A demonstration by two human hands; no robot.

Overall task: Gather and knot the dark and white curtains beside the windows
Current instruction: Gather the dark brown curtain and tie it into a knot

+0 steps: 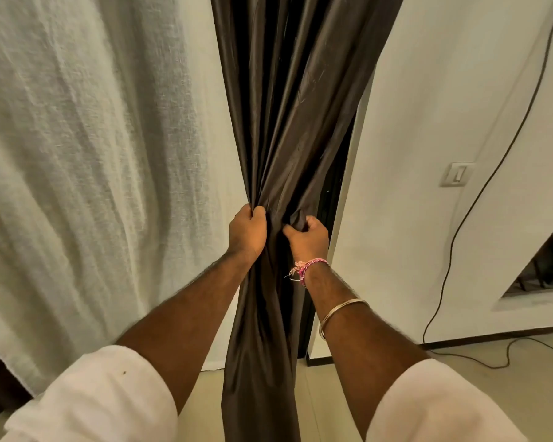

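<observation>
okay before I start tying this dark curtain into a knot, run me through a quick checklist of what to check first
1. Left hand grips the dark curtain: ok.
2. Right hand grips it at about the same height: ok.
3. Whole width bunched between the hands: ok, folds narrow to the grip from above.
4. Loose tail below to knot with: ok, it hangs down past the forearms.
5. White curtain kept out of the bundle: ok, hangs apart on the left.
6. Black cable on the wall away from the cloth: ok.
7. Tail reaches the floor: cannot tell, out of view.
</observation>
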